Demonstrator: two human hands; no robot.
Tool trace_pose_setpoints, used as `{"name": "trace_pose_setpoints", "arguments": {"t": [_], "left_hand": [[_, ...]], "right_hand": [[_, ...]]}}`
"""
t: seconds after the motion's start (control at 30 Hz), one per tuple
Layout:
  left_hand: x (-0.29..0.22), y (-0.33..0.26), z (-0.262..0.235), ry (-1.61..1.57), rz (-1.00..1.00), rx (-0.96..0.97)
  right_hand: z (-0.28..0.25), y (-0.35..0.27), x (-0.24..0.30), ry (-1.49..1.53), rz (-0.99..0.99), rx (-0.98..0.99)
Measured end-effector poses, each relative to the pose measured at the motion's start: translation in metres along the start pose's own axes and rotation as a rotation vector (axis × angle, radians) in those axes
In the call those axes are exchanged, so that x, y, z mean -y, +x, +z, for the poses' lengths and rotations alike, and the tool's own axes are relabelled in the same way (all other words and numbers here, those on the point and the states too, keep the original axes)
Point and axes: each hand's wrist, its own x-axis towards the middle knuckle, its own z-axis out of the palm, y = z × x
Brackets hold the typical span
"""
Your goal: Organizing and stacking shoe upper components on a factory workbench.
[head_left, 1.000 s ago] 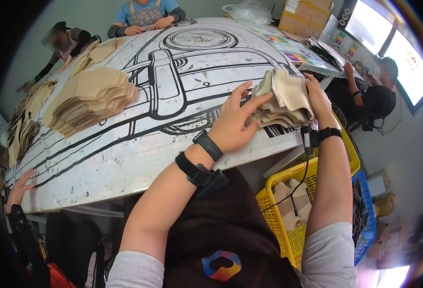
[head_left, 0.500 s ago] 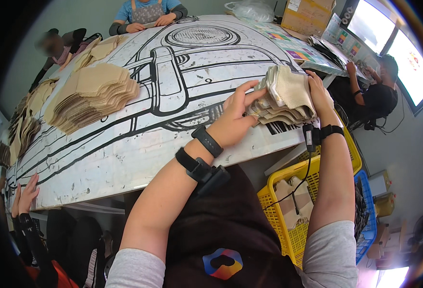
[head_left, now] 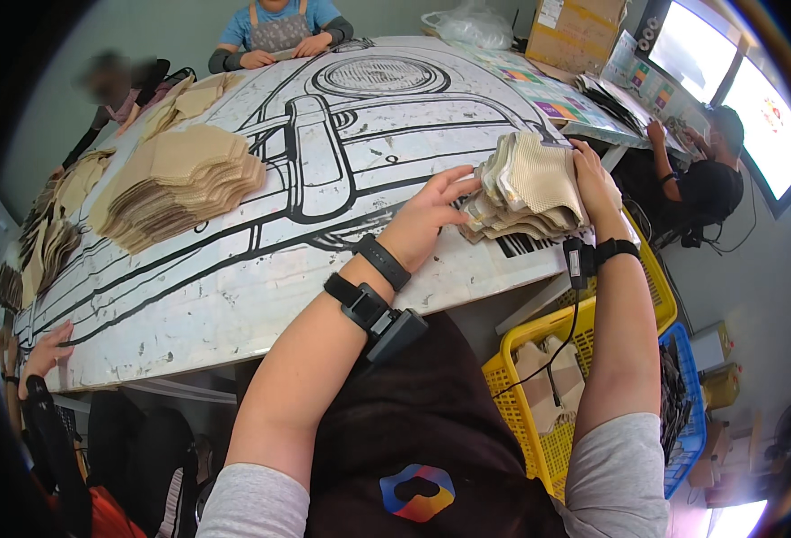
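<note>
A thick stack of beige textured fabric pieces (head_left: 543,177) lies at the right end of the table, its layers uneven and wavy along the left edge. My right hand (head_left: 598,186) wraps the stack's right side, fingers bent at its far corner; the thumb cannot be made out. On the other side, my left hand (head_left: 424,220) is open, its spread fingertips at the stack's left edge. Whether they touch the pieces is hard to tell. Black straps with small devices are on both wrists.
The white table (head_left: 234,314) bears black line drawing. A larger stack of beige pieces (head_left: 176,184) sits left, with more piles beyond. A yellow basket (head_left: 552,444) holding pieces and a blue basket (head_left: 682,403) stand below right. A cable hangs from my right wrist. Other people sit around.
My left fingers have drawn back leftward from over the stack to its edge. The right hand and the stack have shifted slightly left. At far left, another person's hand has lowered a little.
</note>
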Motion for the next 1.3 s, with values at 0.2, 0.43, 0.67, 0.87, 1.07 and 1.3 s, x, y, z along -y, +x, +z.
{"name": "trace_pose_setpoints", "arguments": {"t": [0.2,0.43,0.67,0.87,1.07,1.3], "left_hand": [[0.009,0.01,-0.014,-0.177,-0.099,0.16],[0.008,0.003,-0.003,0.23,-0.08,0.047],[0.015,0.01,-0.012,0.012,-0.085,0.04],[0.014,0.014,-0.017,-0.156,-0.149,0.044],[0.002,0.006,-0.009,-0.37,-0.04,0.081],[0.003,0.004,-0.008,-0.378,-0.035,0.168]], "right_hand": [[-0.001,-0.002,0.006,-0.007,-0.008,0.0],[0.001,-0.002,-0.001,0.041,0.003,-0.017],[-0.002,0.001,-0.001,-0.08,-0.045,0.058],[-0.004,-0.002,0.002,-0.008,-0.015,0.014],[-0.006,-0.003,0.015,0.046,0.023,0.041],[-0.009,-0.004,0.014,-0.027,0.005,0.042]]}}
